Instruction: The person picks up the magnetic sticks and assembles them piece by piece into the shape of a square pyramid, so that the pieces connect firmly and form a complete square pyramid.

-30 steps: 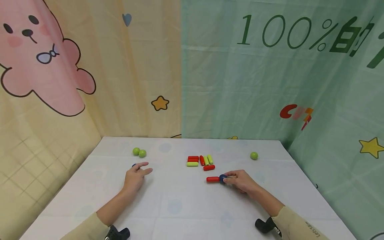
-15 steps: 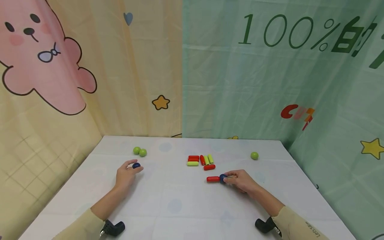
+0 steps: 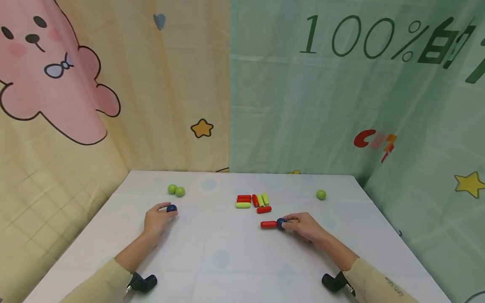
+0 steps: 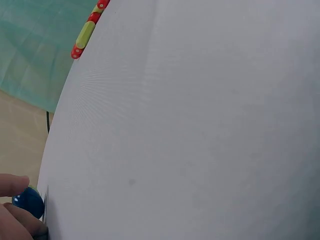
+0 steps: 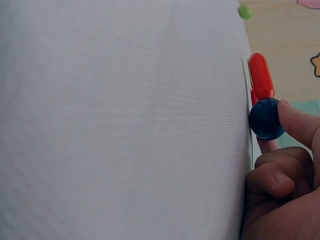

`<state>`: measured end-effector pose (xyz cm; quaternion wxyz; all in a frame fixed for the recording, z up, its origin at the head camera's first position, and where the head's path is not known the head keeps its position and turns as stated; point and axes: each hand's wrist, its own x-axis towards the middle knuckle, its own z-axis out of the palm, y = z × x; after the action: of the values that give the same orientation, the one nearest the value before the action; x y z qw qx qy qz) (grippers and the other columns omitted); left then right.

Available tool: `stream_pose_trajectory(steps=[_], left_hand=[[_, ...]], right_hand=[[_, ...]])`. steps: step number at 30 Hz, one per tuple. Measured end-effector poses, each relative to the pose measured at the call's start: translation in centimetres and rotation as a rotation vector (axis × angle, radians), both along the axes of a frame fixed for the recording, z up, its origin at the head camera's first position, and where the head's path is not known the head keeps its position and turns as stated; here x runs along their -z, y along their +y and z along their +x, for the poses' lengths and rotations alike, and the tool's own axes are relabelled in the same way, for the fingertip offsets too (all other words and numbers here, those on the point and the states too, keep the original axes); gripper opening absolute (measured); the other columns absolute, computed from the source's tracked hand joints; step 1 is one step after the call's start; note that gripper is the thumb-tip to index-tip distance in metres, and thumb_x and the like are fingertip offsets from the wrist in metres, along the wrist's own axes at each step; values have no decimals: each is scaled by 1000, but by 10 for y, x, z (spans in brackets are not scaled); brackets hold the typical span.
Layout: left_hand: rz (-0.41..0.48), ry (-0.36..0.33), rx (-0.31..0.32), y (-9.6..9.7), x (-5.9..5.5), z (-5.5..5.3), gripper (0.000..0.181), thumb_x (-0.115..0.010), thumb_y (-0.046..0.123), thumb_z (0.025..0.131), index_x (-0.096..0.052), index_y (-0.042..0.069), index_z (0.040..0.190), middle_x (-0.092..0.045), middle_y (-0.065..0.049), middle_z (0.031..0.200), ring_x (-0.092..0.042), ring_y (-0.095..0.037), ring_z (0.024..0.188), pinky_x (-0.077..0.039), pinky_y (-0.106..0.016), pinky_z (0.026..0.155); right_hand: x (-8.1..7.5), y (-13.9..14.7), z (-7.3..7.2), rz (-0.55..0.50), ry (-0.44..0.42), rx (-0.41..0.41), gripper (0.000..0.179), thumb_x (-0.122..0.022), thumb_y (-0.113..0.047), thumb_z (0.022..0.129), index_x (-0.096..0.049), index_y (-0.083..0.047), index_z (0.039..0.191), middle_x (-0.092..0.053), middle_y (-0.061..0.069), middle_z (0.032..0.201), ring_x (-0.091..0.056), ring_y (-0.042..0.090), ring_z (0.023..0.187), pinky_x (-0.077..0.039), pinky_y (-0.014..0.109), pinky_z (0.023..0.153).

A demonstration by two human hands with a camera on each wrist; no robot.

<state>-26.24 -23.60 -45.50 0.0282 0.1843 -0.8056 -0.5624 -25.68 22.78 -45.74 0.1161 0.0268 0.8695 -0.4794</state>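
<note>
My left hand (image 3: 156,221) is at the left of the table, thumb and forefinger on either side of a dark blue ball (image 3: 171,208). In the left wrist view the same ball (image 4: 29,203) sits between the fingertips. On the right, my right hand (image 3: 305,226) pinches another blue ball (image 3: 281,224) between thumb and fingers. A red rod (image 3: 268,225) points left from that ball, its end against it; the right wrist view shows this red rod (image 5: 261,75) ribbed along its length.
Behind the right hand's ball lie several short rods, red (image 3: 264,209) and yellow-green (image 3: 243,205). Two green balls (image 3: 176,190) sit beyond the left hand, and one green ball (image 3: 321,194) is at the back right. Printed curtains (image 3: 288,105) stand behind the white table (image 3: 219,286).
My left hand has shifted left, and its thumb and forefinger have come round the blue ball, which was mostly hidden behind the fingers before. The right hand stays in place with its ball and rod.
</note>
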Motion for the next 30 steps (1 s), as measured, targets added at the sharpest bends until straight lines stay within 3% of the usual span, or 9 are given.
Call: stream_pose_trajectory(steps=[3, 14, 30], left_hand=[[-1, -5, -1, 0, 0, 1, 55, -67, 15, 94, -49, 0, 144, -46, -34, 144, -40, -43, 138, -32, -55, 115], [-44, 15, 16, 5, 0, -3, 52, -67, 15, 93, -54, -4, 139, -45, -31, 148, -35, -43, 144, -29, -55, 117], [-60, 17, 57, 11, 0, -2, 51, -73, 19, 91, -60, -5, 134, -46, -29, 148, -35, -44, 143, -29, -55, 116]], right_hand=[[0, 0, -1, 3, -3, -1, 43, -77, -29, 89, -69, -9, 126, -37, -3, 59, -30, 13, 49, -25, 25, 47], [0, 2, -4, -3, -11, -7, 44, -77, -31, 89, -69, -9, 126, -37, -3, 59, -30, 15, 48, -25, 25, 47], [0, -1, -2, 20, 4, 2, 42, -76, -29, 90, -69, -8, 125, -37, -3, 60, -31, 14, 50, -25, 25, 48]])
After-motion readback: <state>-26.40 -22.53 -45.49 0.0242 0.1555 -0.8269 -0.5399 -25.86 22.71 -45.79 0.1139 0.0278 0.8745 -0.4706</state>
